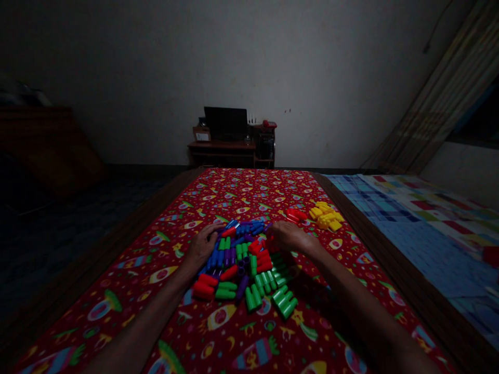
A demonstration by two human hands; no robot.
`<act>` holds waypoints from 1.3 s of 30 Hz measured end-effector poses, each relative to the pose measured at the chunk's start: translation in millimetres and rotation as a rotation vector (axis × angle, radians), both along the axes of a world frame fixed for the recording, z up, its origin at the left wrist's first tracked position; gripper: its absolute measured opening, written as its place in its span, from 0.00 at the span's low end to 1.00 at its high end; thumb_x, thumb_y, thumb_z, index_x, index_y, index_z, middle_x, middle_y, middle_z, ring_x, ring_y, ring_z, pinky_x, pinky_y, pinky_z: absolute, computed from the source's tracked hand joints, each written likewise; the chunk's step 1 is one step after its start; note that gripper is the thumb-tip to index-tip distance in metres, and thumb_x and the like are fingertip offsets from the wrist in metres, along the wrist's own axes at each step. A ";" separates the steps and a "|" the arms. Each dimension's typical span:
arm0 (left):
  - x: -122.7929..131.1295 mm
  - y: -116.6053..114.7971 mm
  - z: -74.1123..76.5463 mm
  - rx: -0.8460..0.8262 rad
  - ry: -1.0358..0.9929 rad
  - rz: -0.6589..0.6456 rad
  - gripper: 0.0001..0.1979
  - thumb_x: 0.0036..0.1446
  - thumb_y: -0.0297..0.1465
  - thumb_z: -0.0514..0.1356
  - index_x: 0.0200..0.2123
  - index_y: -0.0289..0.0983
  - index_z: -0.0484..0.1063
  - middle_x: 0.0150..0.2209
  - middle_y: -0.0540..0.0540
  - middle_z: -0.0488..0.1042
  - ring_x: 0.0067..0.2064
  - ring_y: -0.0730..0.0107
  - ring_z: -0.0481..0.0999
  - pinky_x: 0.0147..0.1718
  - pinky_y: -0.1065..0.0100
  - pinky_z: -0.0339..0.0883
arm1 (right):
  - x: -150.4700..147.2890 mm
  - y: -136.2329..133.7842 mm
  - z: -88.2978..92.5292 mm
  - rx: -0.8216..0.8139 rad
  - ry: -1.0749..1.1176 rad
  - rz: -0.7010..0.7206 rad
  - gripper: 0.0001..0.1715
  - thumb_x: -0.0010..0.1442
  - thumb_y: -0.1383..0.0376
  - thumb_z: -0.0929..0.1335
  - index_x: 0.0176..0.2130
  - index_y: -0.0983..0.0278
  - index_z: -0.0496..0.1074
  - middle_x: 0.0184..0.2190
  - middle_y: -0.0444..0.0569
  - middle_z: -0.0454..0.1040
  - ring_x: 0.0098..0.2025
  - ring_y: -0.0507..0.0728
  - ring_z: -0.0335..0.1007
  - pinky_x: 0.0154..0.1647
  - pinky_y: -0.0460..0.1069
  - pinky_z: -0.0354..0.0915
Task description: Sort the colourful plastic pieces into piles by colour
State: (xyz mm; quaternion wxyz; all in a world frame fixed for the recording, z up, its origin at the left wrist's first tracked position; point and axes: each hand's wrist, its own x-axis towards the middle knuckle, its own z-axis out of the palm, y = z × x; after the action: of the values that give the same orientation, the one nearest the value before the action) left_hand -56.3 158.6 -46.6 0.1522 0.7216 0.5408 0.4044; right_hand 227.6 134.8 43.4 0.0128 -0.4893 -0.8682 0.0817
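A pile of plastic toy blocks with rounded, tube-like parts lies on the red patterned cloth point(222, 317). My left hand point(200, 245) rests at the pile's left edge, fingers stretched out against blue blocks point(215, 257). Over the upper right of the pile, my right hand point(289, 236) is closed, its fingertips down by red blocks point(264, 259); what it grips is hidden. Green blocks point(266, 282) spread toward me, with purple blocks point(242, 286) in the middle. Red blocks point(205, 286) lie at the lower left.
Yellow blocks point(326, 215) form a separate group at the right, beside a few red blocks point(296, 215). A desk point(222, 147) with a dark monitor point(226, 123) stands against the far wall. To the right is a blue checked sheet point(374, 208). The room is dim.
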 end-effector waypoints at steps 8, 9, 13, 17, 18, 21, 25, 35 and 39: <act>0.3 0.9 0.2 0.008 0.007 0.011 0.19 0.54 0.34 0.49 0.41 0.36 0.77 0.49 0.41 0.76 0.53 0.58 0.73 0.57 0.55 0.63 | 36.2 39.6 2.7 0.199 0.366 -0.331 0.15 0.55 0.69 0.65 0.39 0.65 0.80 0.33 0.50 0.80 0.34 0.54 0.73 0.33 0.44 0.61; 0.1 1.0 0.2 0.010 0.008 0.012 0.19 0.54 0.34 0.49 0.41 0.37 0.77 0.49 0.42 0.77 0.53 0.59 0.73 0.57 0.55 0.63 | 39.4 44.4 -0.9 0.244 0.399 -0.402 0.16 0.56 0.68 0.64 0.39 0.65 0.80 0.35 0.51 0.80 0.35 0.55 0.74 0.34 0.45 0.62; -1.1 0.9 0.7 0.006 0.014 0.003 0.17 0.55 0.34 0.50 0.41 0.39 0.77 0.49 0.44 0.77 0.53 0.60 0.74 0.56 0.56 0.64 | 47.0 57.1 -17.9 0.317 0.431 -0.585 0.16 0.58 0.65 0.63 0.41 0.66 0.79 0.38 0.53 0.80 0.39 0.56 0.74 0.37 0.46 0.63; -1.7 0.6 0.7 -0.003 0.021 -0.001 0.18 0.55 0.35 0.50 0.42 0.38 0.76 0.50 0.43 0.76 0.54 0.59 0.73 0.57 0.55 0.63 | 49.9 60.1 -29.5 0.338 0.348 -0.668 0.18 0.61 0.62 0.63 0.43 0.67 0.77 0.40 0.56 0.79 0.42 0.59 0.74 0.38 0.48 0.63; -1.7 0.7 0.5 -0.001 0.019 0.004 0.18 0.55 0.34 0.50 0.41 0.38 0.77 0.50 0.43 0.77 0.54 0.59 0.73 0.57 0.55 0.63 | 50.5 60.0 -30.3 0.357 0.330 -0.677 0.18 0.61 0.62 0.62 0.44 0.66 0.77 0.41 0.56 0.79 0.42 0.59 0.73 0.39 0.48 0.62; -1.5 1.0 -0.5 0.012 0.020 0.014 0.17 0.54 0.34 0.50 0.41 0.39 0.76 0.49 0.43 0.77 0.53 0.59 0.73 0.57 0.55 0.63 | 49.0 58.0 -26.5 0.419 0.329 -0.665 0.18 0.63 0.62 0.62 0.44 0.66 0.76 0.42 0.56 0.78 0.42 0.58 0.73 0.40 0.48 0.62; -1.1 1.3 -1.5 0.020 0.009 0.005 0.17 0.55 0.34 0.50 0.40 0.39 0.77 0.48 0.43 0.77 0.53 0.58 0.73 0.57 0.54 0.64 | 25.7 49.9 -14.5 0.372 0.493 -0.391 0.17 0.64 0.65 0.61 0.40 0.67 0.77 0.37 0.53 0.79 0.37 0.55 0.73 0.38 0.46 0.61; 0.4 0.1 0.7 0.020 -0.032 0.007 0.18 0.53 0.33 0.51 0.41 0.39 0.77 0.47 0.45 0.78 0.51 0.61 0.75 0.56 0.57 0.65 | -91.0 27.0 -19.4 0.200 0.264 0.297 0.09 0.61 0.69 0.65 0.40 0.68 0.74 0.34 0.54 0.76 0.37 0.55 0.69 0.37 0.47 0.58; 0.9 -0.6 0.5 0.024 -0.025 0.011 0.18 0.54 0.34 0.50 0.41 0.39 0.77 0.47 0.44 0.78 0.51 0.60 0.74 0.56 0.56 0.65 | -86.5 31.7 -24.6 0.216 0.301 0.272 0.08 0.62 0.68 0.65 0.37 0.67 0.74 0.32 0.52 0.75 0.35 0.55 0.68 0.36 0.47 0.57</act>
State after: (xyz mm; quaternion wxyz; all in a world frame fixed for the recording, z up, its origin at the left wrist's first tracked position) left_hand -55.4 158.1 -46.0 0.1480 0.7154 0.5377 0.4208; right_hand 141.1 166.6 18.8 0.1834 -0.3456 -0.9182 0.0614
